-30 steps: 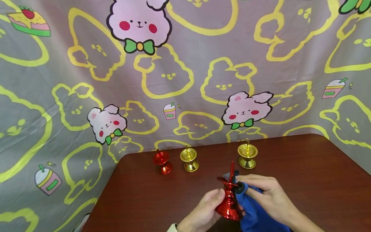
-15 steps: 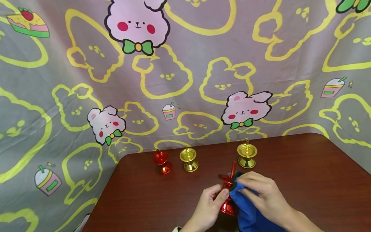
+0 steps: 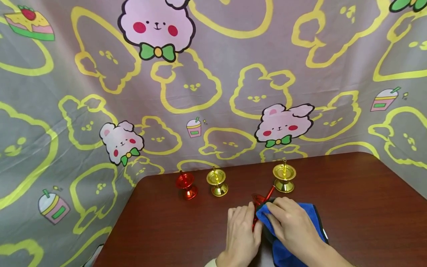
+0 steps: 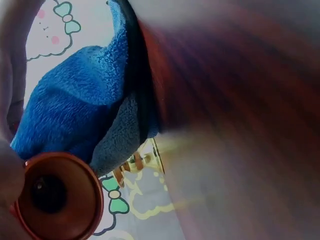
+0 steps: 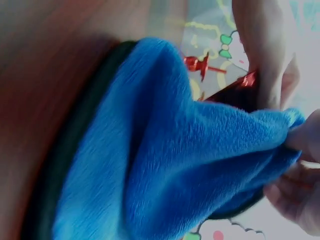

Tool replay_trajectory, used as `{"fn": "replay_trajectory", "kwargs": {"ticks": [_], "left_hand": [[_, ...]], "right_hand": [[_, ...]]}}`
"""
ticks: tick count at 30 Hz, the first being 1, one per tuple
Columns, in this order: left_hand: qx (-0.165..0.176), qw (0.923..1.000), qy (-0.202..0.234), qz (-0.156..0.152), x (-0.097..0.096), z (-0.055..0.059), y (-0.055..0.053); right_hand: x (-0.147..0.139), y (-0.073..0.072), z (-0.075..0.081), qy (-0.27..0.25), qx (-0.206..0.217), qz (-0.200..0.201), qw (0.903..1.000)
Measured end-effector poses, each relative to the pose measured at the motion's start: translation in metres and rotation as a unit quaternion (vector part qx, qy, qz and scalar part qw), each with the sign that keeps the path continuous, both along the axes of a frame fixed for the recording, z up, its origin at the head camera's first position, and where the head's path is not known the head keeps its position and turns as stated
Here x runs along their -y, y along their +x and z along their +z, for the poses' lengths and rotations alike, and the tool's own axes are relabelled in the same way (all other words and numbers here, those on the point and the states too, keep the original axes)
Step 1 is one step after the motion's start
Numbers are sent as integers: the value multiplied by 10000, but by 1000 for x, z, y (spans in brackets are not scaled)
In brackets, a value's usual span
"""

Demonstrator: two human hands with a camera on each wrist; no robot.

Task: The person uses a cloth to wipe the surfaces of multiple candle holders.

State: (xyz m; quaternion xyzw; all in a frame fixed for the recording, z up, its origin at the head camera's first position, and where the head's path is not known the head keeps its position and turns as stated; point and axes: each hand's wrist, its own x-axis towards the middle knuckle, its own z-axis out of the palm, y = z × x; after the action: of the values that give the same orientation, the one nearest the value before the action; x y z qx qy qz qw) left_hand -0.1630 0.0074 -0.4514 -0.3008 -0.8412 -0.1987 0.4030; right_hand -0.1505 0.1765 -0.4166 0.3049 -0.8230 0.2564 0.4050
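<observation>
My left hand grips a shiny red candle holder by its stem, and the holder leans with its spike toward the upper right. In the left wrist view the hollow underside of its base faces the camera. Bunched in the fingers of my right hand is a blue cloth with a dark edge, pressed against the holder just below its dish. The cloth fills most of the right wrist view and covers part of the holder. Its loose end hangs down below my right hand.
Along the back of the dark red-brown table stand another red candle holder, a gold one beside it, and a second gold one farther right. A patterned cloth backdrop hangs behind the table.
The held candle holder has tilted further right, and my left hand has turned so its back faces up. My right hand and the cloth have shifted slightly left across the holder.
</observation>
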Motion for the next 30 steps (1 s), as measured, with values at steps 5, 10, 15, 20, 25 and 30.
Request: {"fn": "replay_trajectory", "kwargs": {"ticks": [5,10,15,20,25,30], "left_hand": [[115,9991,-259,316,0,4,-3],[1503,9871,345,-442,7,21,-3],[4536,8131,2762,-2383,19,40,-2],[6019,6282,3542,-3430,26,41,-1],[6519,5244,3370,-4318,28,36,3],[6376,5157,3268,-4698,25,29,5]], "right_hand": [[4,-6,3,54,118,-213,9997],[-12,-17,3,-686,386,793,9937],[-29,-18,7,-1240,1055,1860,9690],[-36,-9,10,-1441,1470,2285,9515],[-35,-5,10,-1572,1641,2567,9394],[-33,-5,6,-1665,1695,2596,9360]]}}
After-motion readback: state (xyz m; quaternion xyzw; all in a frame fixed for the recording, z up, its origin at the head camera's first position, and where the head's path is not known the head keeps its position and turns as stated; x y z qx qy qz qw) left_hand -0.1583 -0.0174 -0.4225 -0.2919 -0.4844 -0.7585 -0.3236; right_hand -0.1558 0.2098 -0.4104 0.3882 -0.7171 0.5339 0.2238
